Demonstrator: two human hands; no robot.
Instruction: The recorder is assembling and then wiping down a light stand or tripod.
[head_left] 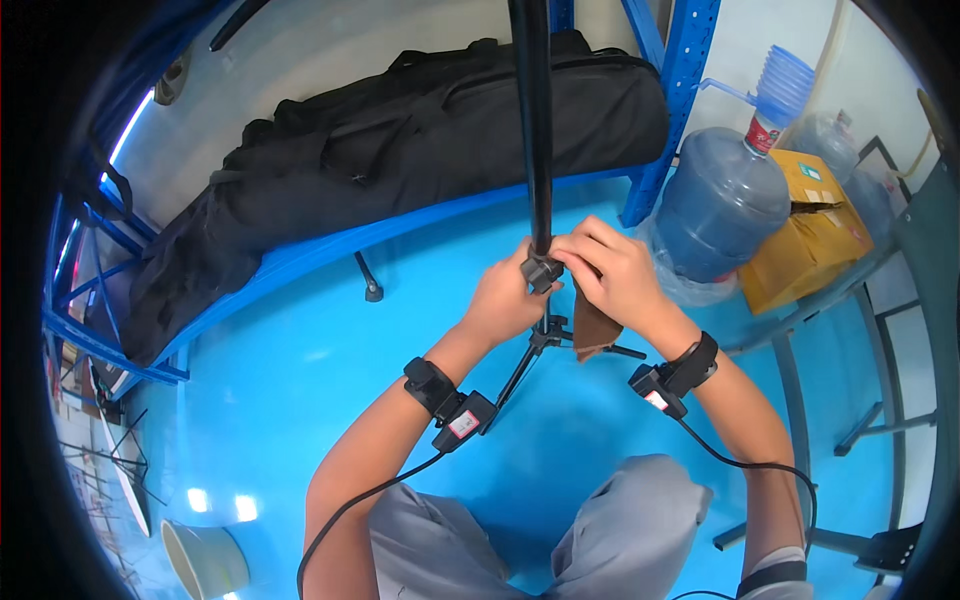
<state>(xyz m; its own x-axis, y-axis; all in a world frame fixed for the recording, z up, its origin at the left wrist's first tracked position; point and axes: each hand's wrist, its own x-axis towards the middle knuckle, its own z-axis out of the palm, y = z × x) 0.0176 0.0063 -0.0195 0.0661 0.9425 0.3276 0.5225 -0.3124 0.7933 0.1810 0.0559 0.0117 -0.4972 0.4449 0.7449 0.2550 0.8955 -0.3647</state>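
A black tripod stand rises in front of me, its pole (536, 150) running up out of the picture and its legs (515, 380) spread on the floor. My left hand (503, 298) is closed round the pole at a black locking collar (541, 272). A brown cloth (596, 328) hangs from my right hand (615, 275), whose fingers are pinched beside the pole, just right of the collar. Part of the cloth is hidden in that hand. Each wrist wears a black strap with a small cabled box.
A long black bag (420, 140) lies on a blue shelf rack (400, 222) behind the stand. At the right stand a large water bottle (715, 200) with stacked blue cups, a yellow carton (800, 250) and grey metal frames (790, 390). A pale bin (205, 560) sits lower left.
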